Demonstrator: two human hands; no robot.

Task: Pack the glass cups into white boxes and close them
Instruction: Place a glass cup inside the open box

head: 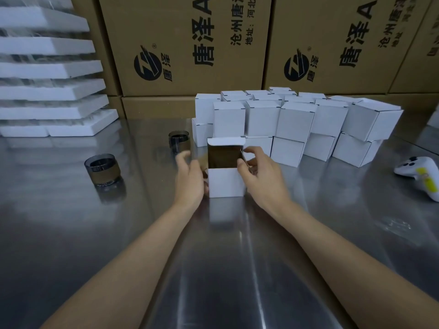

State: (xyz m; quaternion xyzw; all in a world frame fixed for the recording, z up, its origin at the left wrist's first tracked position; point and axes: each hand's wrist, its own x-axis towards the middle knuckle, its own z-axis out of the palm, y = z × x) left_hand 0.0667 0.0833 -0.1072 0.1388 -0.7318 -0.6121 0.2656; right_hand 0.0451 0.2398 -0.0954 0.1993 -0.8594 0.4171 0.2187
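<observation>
Cartons: 2 large brown printed ones stand side by side along the far edge of the desk; parts of others show beside and below them. Desk surface is bare reflective steel.

Foam slabs: white, stacked at the far left corner. 7 layers counted, the top one cut by the frame.

Closed boxes: white, stacked in 2 tiers at the far edge, right of centre. More than a dozen show; full count cannot be told, as the rear rows are hidden.

Open box: 1, white, upright mid-desk, just in front of the stack. Its lid flap is raised at the back. The inside is dark; contents cannot be told.

Left hand: palm against the box's left side, fingers loose and spread, blurred.

Right hand: thumb and fingers curled onto the box's upper right edge, at its side flap.

Glass cups: 2, dark tinted, both upright on the desk and outside any box. Near cup stands left of the hands; far cup stands just beside the stack's left end.

Controller: 1, white, toward the right edge.
</observation>
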